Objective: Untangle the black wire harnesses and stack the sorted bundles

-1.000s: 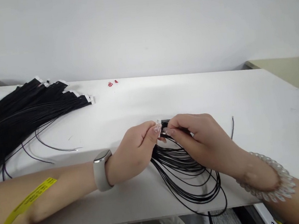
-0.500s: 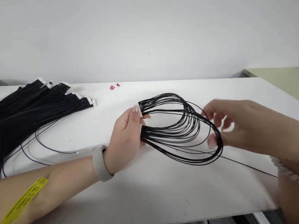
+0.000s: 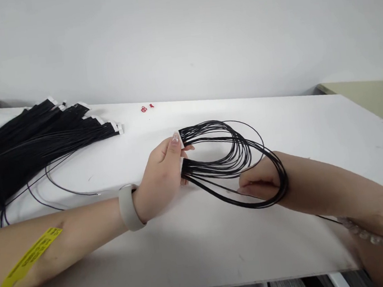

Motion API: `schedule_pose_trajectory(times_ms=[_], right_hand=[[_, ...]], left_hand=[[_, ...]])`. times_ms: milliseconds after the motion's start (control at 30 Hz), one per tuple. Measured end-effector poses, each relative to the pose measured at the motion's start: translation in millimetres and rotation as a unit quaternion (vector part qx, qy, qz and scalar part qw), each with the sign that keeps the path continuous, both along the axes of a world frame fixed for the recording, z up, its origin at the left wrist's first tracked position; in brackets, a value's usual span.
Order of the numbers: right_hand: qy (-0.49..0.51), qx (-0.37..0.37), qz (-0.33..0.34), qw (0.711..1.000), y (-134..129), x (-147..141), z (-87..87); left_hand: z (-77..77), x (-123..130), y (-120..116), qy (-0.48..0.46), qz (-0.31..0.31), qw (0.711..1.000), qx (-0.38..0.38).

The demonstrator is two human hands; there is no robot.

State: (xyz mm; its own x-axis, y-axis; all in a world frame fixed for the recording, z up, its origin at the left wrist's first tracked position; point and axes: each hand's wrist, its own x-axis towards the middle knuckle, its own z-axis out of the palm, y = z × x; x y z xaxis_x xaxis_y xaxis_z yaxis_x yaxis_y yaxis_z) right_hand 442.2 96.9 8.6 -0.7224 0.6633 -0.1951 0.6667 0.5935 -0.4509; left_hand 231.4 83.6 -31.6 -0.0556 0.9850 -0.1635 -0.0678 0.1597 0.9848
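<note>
On the head cam I've got the right hand (image 3: pixel 259 183) newly pushed in through the looped bundle of black wires (image 3: pixel 234 157), so the far curve of the loop now lies across the right wrist. Fingers on that hand are loosely curled, almost closed; I can't tell if they're pinching a strand. The left hand (image 3: pixel 160 174) is still closed on the white connectors (image 3: pixel 179 138) at the bundle's two ends, which sit just above the middle of the white table (image 3: pixel 224 258). I can't tell if the loop touches the tabletop. To the left lies a big pile of black wire harnesses (image 3: pixel 40 141) with white-tagged ends, a few loose wires (image 3: pixel 69 190) trailing out towards the left forearm. Small red bits (image 3: pixel 144 108) sit near the far edge, against a white wall (image 3: pixel 180 39). A beige surface (image 3: pixel 365 102) shows off to the right. Left arm wears a pale smartwatch (image 3: pixel 128 208) and a yellow paper band (image 3: pixel 26 266); right arm has a clear beaded bracelet (image 3: pixel 375 233).
</note>
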Motion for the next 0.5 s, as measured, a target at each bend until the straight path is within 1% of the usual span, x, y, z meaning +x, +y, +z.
schedule_pose_trajectory(times_ms=[33, 67, 133, 233, 400, 500], right_hand=[[-0.020, -0.040, 0.017, 0.999, 1, -4, 0.6], [-0.026, -0.065, 0.023, 0.997, 1, -7, 0.5], [0.000, -0.076, 0.022, 0.997, 1, -11, -2.0], [0.043, -0.074, 0.038, 0.996, 2, -14, -10.1], [0.081, -0.040, 0.041, 0.995, 7, -16, -25.0], [0.084, -0.040, 0.027, 0.995, 8, -15, -24.0]], left_hand=[[0.2, 0, 0, 0.004, -0.001, 1.000, -0.001], [0.6, 0, 0, 0.008, -0.003, 1.000, -0.004], [1.8, 0, 1, 0.014, -0.004, 1.000, -0.006], [3.6, 1, 1, 0.017, -0.004, 1.000, -0.008], [3.9, 1, 1, 0.014, -0.010, 1.000, -0.007], [2.9, 1, 1, 0.010, -0.012, 1.000, -0.007]])
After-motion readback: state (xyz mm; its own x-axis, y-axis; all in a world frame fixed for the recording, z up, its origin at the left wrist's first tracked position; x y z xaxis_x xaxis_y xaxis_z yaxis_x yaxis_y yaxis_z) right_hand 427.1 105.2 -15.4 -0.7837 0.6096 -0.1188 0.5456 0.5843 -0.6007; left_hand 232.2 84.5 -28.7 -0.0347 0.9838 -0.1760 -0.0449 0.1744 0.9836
